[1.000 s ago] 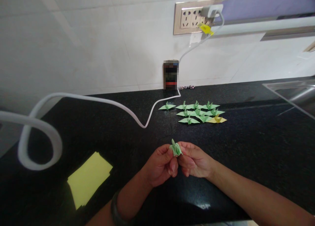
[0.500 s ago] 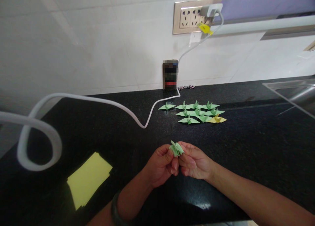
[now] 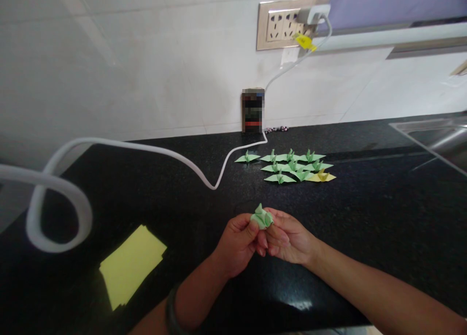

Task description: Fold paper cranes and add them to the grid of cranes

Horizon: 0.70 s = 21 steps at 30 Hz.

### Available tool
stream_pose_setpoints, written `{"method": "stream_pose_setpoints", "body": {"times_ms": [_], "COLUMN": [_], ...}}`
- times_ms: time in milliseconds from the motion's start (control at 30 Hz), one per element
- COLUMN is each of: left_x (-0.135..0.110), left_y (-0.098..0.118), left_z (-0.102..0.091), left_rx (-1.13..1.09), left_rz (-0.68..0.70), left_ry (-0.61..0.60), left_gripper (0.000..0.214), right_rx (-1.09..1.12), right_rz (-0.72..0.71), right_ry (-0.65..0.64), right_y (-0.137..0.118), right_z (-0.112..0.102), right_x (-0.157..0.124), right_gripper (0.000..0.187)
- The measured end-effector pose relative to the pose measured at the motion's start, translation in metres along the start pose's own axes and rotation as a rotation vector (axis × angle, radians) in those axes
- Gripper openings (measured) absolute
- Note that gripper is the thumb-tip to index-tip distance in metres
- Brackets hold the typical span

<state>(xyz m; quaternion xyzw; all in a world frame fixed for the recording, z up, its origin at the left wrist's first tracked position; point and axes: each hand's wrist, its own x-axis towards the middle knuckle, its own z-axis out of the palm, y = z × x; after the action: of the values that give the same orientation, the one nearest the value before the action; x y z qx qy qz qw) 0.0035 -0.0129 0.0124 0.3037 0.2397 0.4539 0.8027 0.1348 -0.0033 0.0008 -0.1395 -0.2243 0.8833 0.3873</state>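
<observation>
A small green paper crane [image 3: 261, 219] is held between both hands above the dark counter. My left hand [image 3: 239, 245] pinches its left side between thumb and fingers. My right hand [image 3: 290, 237] grips its right side, with the fingertips partly behind the paper. Beyond the hands, several green paper cranes [image 3: 280, 178] stand in rows with their wings spread. One yellow paper crane [image 3: 322, 176] sits at the right end of the nearest row. To the left lies a stack of yellow paper sheets [image 3: 133, 267].
A thick white cable [image 3: 164, 152] loops over the left of the black counter [image 3: 197, 213]. A phone-like device [image 3: 252, 111], blurred out, leans against the wall, its thin cord running to a wall socket [image 3: 279, 26]. A metal sink [image 3: 434, 135] is at the far right.
The green crane has been turned and reshaped a little in the fingers; its pointed part now stands higher. Both hands stay in nearly the same place.
</observation>
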Motion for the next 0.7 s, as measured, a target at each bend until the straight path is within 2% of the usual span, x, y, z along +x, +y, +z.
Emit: {"method": "stream_pose_setpoints", "body": {"times_ms": [133, 367, 700], "left_x": [-0.0006, -0.0007, -0.0009], "left_y": [0.0003, 0.0030, -0.0005], "left_z": [0.0005, 0.0050, 0.0028], "left_rx": [-0.061, -0.157, -0.160], "left_rz": [-0.040, -0.088, -0.056], "left_ry": [0.016, -0.025, -0.075], "left_gripper": [0.021, 0.022, 0.021], "right_rx": [0.039, 0.098, 0.106], "right_rz": [0.018, 0.036, 0.029], "right_ry": [-0.031, -0.081, -0.108], "right_y": [-0.0018, -0.0015, -0.0026], "right_z": [0.0012, 0.0018, 0.0018], "right_x": [0.0006, -0.0009, -0.0014], "right_gripper": [0.014, 0.013, 0.014]}}
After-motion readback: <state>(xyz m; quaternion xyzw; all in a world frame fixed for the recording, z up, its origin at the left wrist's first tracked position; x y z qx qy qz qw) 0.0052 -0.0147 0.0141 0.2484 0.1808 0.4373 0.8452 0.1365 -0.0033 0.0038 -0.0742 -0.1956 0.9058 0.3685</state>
